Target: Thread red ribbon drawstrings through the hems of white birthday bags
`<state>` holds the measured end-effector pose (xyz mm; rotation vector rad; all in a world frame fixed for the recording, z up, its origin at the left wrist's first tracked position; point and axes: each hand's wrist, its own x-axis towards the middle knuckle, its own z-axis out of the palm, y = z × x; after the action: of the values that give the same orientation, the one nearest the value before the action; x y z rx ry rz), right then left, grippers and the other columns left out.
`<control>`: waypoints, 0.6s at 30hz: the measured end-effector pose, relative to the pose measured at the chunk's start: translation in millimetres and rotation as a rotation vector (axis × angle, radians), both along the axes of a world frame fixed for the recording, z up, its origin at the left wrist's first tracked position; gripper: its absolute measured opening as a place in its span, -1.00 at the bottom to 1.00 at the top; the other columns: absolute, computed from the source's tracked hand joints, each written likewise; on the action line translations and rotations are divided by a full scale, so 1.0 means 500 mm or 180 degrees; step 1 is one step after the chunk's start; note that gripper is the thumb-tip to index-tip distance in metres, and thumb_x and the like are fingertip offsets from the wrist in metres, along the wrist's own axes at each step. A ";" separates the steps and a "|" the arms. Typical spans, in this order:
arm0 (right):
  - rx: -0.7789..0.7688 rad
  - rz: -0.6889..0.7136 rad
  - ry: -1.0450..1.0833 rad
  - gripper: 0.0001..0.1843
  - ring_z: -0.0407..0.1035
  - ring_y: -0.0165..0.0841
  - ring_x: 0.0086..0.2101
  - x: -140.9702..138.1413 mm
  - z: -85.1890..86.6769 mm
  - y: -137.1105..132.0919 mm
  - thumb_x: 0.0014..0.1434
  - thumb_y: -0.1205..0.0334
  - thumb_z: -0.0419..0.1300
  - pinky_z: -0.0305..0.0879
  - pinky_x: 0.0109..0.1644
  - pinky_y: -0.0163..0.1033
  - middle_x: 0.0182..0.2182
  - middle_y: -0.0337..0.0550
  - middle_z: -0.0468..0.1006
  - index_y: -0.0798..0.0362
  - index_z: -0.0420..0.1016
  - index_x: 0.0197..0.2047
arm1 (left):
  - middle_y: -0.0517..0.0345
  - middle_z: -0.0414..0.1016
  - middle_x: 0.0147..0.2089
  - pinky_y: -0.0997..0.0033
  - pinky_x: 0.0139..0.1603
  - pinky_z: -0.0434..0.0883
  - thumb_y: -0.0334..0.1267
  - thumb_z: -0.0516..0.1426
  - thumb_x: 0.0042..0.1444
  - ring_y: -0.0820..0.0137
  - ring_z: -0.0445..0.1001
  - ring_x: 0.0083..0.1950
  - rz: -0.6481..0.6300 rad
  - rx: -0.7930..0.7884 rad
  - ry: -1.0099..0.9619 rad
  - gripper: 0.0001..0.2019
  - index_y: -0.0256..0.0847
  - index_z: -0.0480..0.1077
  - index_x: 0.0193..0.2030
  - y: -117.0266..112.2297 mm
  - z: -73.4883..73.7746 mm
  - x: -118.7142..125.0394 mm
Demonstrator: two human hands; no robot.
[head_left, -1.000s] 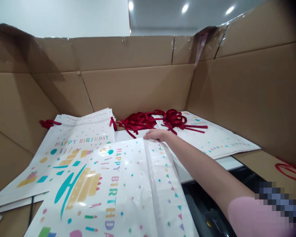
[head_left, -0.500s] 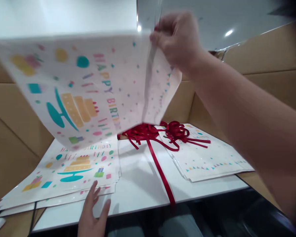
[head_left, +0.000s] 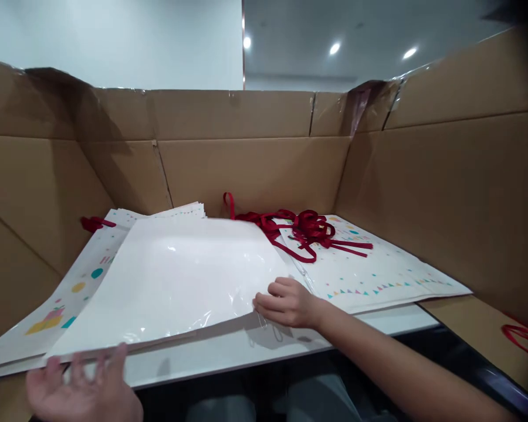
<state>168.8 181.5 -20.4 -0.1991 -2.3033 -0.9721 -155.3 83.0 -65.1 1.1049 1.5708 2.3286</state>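
Observation:
A glossy white sheet [head_left: 176,278] lies plain side up on the stack of birthday-print sheets [head_left: 77,287] at the left of the white table [head_left: 229,357]. My right hand [head_left: 288,303] pinches the sheet's near right corner, fingers curled on its edge. My left hand [head_left: 81,390], blurred and palm up with fingers spread, is at the sheet's near left edge, holding nothing that I can see. A tangle of red ribbons [head_left: 301,228] lies behind the sheet, partly over a second stack of printed sheets [head_left: 378,272] at the right.
Tall cardboard walls [head_left: 246,158] enclose the table on the left, back and right. Another red ribbon [head_left: 523,337] lies on cardboard at the far right. A red ribbon end [head_left: 94,223] pokes out at the back left.
The printed sheet was lifted high by my right hand, turned over, and now lies plain side up on the left stack. My left hand has moved left along the near edge.

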 end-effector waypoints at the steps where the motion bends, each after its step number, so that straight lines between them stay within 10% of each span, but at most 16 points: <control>1: -0.0157 -0.0051 0.0087 -0.93 0.15 -0.47 -0.45 0.004 -0.029 -0.005 0.20 0.36 0.31 -0.02 -0.41 -0.22 -0.26 -0.29 0.56 0.06 0.49 -0.29 | 0.17 -0.18 0.56 -0.26 0.48 0.03 -0.25 0.33 0.08 0.04 -0.20 0.56 0.0171 0.0096 0.0537 -0.09 0.22 -0.10 0.45 -0.012 -0.011 0.026; 4: -0.0475 -0.0109 0.0243 -0.97 0.20 -0.45 -0.41 0.008 -0.081 -0.023 0.23 0.37 0.28 0.05 -0.35 -0.22 -0.25 -0.24 0.57 0.08 0.51 -0.26 | 0.19 0.44 0.27 -0.04 0.43 0.24 -0.44 0.26 0.10 0.11 0.30 0.38 -0.0521 -0.0028 0.2082 -0.49 0.08 0.42 0.18 -0.028 -0.033 0.133; 7: -0.0585 -0.0100 0.0405 -0.95 0.26 -0.43 -0.35 0.005 -0.093 -0.046 0.27 0.37 0.23 0.14 -0.24 -0.20 -0.19 -0.20 0.60 0.09 0.54 -0.23 | -0.05 0.35 0.37 -0.06 0.35 0.32 -0.56 0.04 0.17 0.00 0.22 0.43 -0.0715 -0.0095 0.4369 -0.44 -0.26 0.32 0.33 0.007 -0.040 0.224; 12: -0.0540 -0.0183 0.0783 -0.84 0.31 -0.40 -0.23 0.004 -0.089 -0.097 0.28 0.36 0.22 0.20 -0.10 -0.17 -0.12 -0.19 0.62 0.04 0.58 -0.09 | 0.02 0.51 0.22 0.02 0.23 0.46 -0.58 -0.04 0.17 0.11 0.48 0.25 -0.0544 -0.0651 0.4865 -0.51 -0.34 0.46 0.19 0.086 -0.033 0.262; 18: -0.0458 -0.0125 0.1138 -0.85 0.28 -0.41 -0.27 0.007 -0.059 -0.185 0.26 0.38 0.24 0.21 -0.12 -0.18 -0.22 -0.21 0.64 0.06 0.62 -0.14 | 0.07 0.44 0.27 0.16 0.20 0.50 -0.56 0.03 0.17 0.16 0.47 0.25 -0.0895 -0.1347 0.5001 -0.48 -0.26 0.43 0.26 0.074 -0.004 0.277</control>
<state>172.1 89.1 -50.0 -0.4424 -2.0437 -0.7218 -16.8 120.2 -67.2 2.9373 1.7305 0.5638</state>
